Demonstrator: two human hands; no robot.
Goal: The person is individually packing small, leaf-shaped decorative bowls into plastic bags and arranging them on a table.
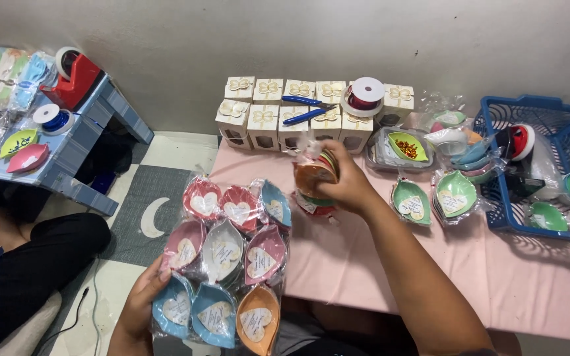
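My left hand holds up a clear plastic sheet of several leaf-shaped dishes in pink, red, blue, white and orange, each with a heart-shaped tag. It grips the sheet at its lower left edge. My right hand reaches over the pink table and is shut on a plastic-wrapped stack of leaf dishes, orange on the outside. That stack is lifted slightly above the table in front of the white boxes.
White gift boxes with gold bows line the wall, with blue scissors and a red ribbon spool on top. Bagged green dishes and a blue basket lie to the right. A person's legs are at left.
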